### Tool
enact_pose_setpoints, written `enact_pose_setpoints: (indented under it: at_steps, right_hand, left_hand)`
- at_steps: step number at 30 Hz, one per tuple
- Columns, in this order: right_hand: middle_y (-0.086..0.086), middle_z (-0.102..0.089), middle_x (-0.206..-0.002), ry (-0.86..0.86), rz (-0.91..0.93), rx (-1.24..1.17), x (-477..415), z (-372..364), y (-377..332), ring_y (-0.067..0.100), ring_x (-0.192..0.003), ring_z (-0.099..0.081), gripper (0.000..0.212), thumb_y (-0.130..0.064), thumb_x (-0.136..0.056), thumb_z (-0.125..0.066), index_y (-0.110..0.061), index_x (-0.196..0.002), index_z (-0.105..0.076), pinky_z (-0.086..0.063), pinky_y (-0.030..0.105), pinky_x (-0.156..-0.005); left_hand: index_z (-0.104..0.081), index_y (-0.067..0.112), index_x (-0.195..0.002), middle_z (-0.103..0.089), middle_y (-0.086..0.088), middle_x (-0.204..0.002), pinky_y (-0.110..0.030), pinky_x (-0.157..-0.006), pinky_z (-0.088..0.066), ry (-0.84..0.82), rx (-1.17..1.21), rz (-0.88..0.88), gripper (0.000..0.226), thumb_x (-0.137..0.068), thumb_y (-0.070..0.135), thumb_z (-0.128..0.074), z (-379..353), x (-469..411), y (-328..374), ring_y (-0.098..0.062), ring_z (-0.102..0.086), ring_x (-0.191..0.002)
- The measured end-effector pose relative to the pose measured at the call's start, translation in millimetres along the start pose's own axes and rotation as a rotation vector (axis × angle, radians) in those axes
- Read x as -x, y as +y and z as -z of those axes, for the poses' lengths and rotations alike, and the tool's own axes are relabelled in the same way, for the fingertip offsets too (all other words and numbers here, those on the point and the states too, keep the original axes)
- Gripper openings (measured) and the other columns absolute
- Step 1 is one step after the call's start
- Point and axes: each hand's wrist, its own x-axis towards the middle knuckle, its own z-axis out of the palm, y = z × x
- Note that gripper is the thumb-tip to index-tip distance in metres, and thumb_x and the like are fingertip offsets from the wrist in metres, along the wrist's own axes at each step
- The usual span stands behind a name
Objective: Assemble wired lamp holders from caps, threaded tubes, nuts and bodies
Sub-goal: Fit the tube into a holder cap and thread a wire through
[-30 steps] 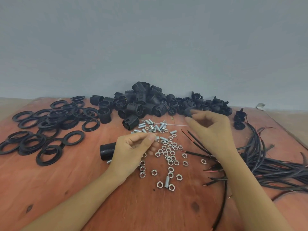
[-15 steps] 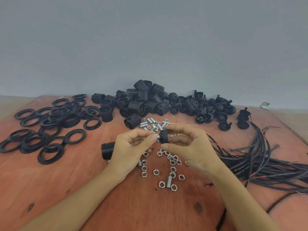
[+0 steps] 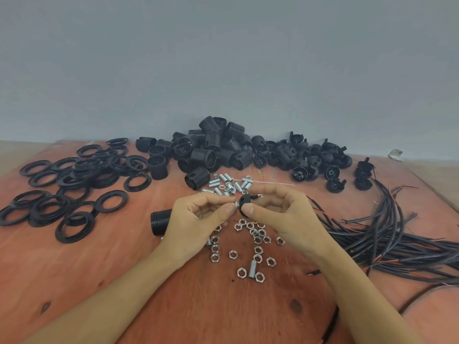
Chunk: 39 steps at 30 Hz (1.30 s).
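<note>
Hands drawn closer | left hand pinches threaded tube; right hand pinches cap

Soft, even, shadowless light; sharp at centre, with wide-angle bending and slight blur toward the edges.

Assembly workshop bench: plywood table heaped with sorted black lamp-holder parts, nuts, wires.

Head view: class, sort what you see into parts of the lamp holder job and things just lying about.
Job: cap in right hand; metal piece in left hand; nuts; threaded tubes; bodies; spare caps; wires.
Lying about: flat rings (not named in task); pale scrap at far right.
</note>
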Motion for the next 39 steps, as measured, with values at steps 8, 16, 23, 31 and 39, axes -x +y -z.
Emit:
enact_pose_setpoints:
  at_steps: [8,16,23,31,39]
  right_hand:
    - [0.006,-0.075,-0.101,-0.035,0.046,-0.039,3,-2,-4,0.021,-0.086,-0.073,0.05,-0.018,-0.06,-0.083,-0.014,-0.108,-0.07,-0.059,0.028,-0.075]
    - [0.014,-0.075,-0.084,0.01,-0.066,-0.047,3,-1,-6,0.025,-0.073,-0.074,0.051,-0.033,-0.063,-0.08,-0.008,-0.106,-0.068,-0.055,0.022,-0.057]
    - [0.007,-0.075,-0.103,-0.046,0.03,-0.105,3,-3,-3,0.016,-0.085,-0.072,0.047,-0.015,-0.058,-0.083,-0.016,-0.103,-0.069,-0.057,0.027,-0.075]
    - [0.008,-0.077,-0.089,-0.032,-0.003,0.003,4,-1,-6,0.018,-0.075,-0.073,0.039,-0.026,-0.063,-0.08,-0.013,-0.099,-0.075,-0.057,0.023,-0.065]
    - [0.019,-0.066,-0.055,0.037,-0.24,0.093,4,-15,-6,0.025,-0.04,-0.061,0.081,-0.078,-0.073,-0.031,-0.002,-0.063,-0.057,-0.039,0.018,-0.035]
  left_hand:
    - [-0.079,0.018,-0.08,-0.073,-0.009,-0.073,-0.019,-0.061,-0.054,0.036,0.122,0.139,0.01,-0.074,0.024,-0.073,-1,-1,1,-0.014,-0.066,-0.064]
    - [-0.079,0.027,-0.083,-0.075,-0.012,-0.086,-0.024,-0.07,-0.058,-0.021,-0.016,-0.042,0.013,-0.074,0.019,-0.074,1,1,4,-0.02,-0.07,-0.075]
    - [-0.078,0.018,-0.078,-0.073,-0.007,-0.071,-0.019,-0.06,-0.053,0.024,0.131,0.117,0.01,-0.074,0.024,-0.072,-1,-1,2,-0.013,-0.066,-0.063]
    - [-0.076,0.017,-0.085,-0.076,-0.009,-0.083,-0.024,-0.068,-0.058,-0.023,-0.024,-0.028,0.011,-0.075,0.019,-0.073,4,-1,3,-0.02,-0.07,-0.072]
    - [-0.079,0.025,-0.084,-0.076,0.0,-0.082,-0.02,-0.067,-0.056,-0.069,-0.024,-0.068,0.01,-0.074,0.021,-0.076,-1,1,2,-0.01,-0.069,-0.071]
